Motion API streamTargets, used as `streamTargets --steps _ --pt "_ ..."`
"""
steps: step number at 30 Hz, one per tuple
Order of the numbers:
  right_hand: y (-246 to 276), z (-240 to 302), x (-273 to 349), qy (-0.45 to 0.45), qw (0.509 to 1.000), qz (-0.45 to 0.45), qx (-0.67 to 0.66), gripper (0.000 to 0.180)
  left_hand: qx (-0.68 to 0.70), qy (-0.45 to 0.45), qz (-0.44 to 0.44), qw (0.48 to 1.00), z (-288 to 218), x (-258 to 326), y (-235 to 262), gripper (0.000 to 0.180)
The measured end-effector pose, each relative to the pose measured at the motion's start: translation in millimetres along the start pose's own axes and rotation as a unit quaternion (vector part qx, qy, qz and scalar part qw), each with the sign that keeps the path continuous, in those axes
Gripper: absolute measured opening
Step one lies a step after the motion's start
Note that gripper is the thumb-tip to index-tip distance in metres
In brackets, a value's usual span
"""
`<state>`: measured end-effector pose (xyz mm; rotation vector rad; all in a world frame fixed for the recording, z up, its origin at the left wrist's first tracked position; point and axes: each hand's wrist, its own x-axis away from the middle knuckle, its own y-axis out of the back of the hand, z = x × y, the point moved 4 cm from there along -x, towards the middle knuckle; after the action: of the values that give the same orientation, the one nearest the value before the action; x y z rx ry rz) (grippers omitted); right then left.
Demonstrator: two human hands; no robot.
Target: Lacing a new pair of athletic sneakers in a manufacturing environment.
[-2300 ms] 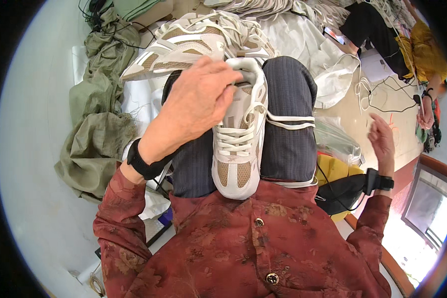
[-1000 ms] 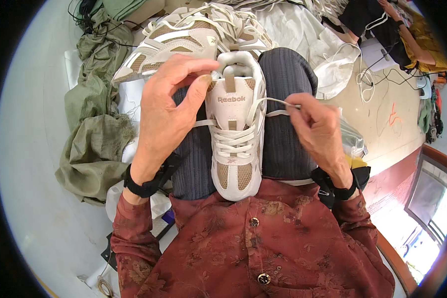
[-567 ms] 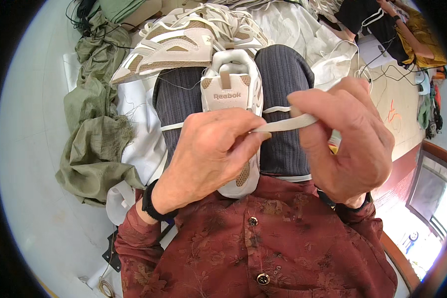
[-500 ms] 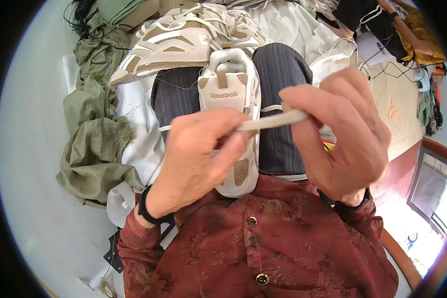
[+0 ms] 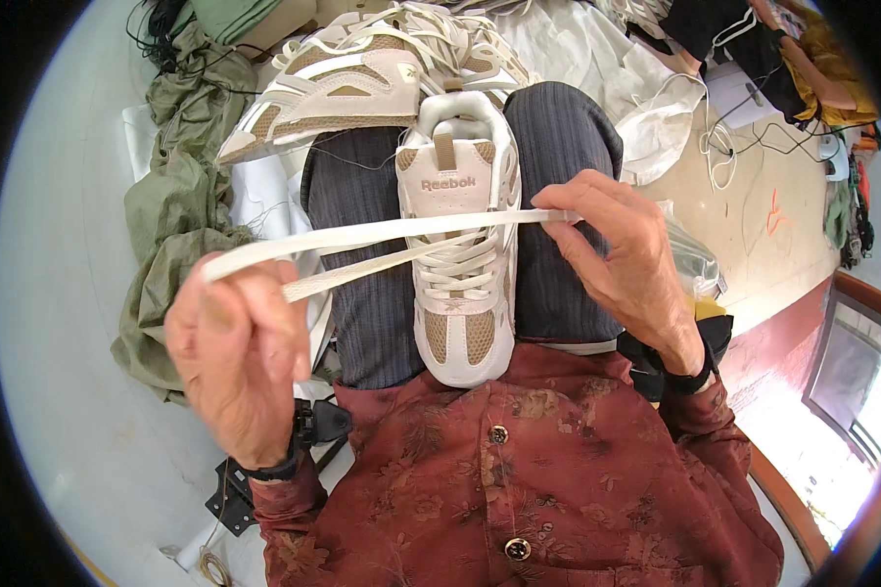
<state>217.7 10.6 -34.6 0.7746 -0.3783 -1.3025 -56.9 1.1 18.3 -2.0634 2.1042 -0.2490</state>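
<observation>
White lace (image 5: 382, 235) taut between left hand (image 5: 237, 362) and right hand (image 5: 626, 264)

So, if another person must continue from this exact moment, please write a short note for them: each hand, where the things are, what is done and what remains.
Left hand: pinches the ends of the flat white lace, pulled out to the left.
Right hand: pinches the same lace near the shoe's right side, holding it taut across the tongue.
Things: the white and tan sneaker lies on the lap, between the thighs, toe toward the body. A second matching sneaker lies beyond the knees on the pile of cloth.
Done: lower eyelets are laced.
Left: no knot or bow is visible; the lace ends are loose in the hands.
</observation>
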Motion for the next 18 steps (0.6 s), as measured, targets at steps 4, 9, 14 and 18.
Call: streamTargets --steps 4,9,14,18 --pt "-6.6 6.0 -3.4 0.007 1.000 0.008 -0.015 0.022 0.124 -0.013 0.137 0.983 -27.6 0.3 -2.0 0.006" --pt "0.0 -6.8 -4.1 0.020 0.991 -0.037 0.129 0.025 0.203 -0.098 0.126 0.966 -48.3 4.0 6.3 0.005" --pt "10.7 -0.1 -5.6 -0.017 0.998 -0.056 0.020 0.022 0.132 -0.161 -0.070 0.976 -70.2 22.9 39.9 0.020" --pt "-17.0 39.0 -13.4 0.052 0.988 0.006 -0.147 0.021 0.137 -0.167 0.039 0.976 -77.1 25.8 43.5 0.010"
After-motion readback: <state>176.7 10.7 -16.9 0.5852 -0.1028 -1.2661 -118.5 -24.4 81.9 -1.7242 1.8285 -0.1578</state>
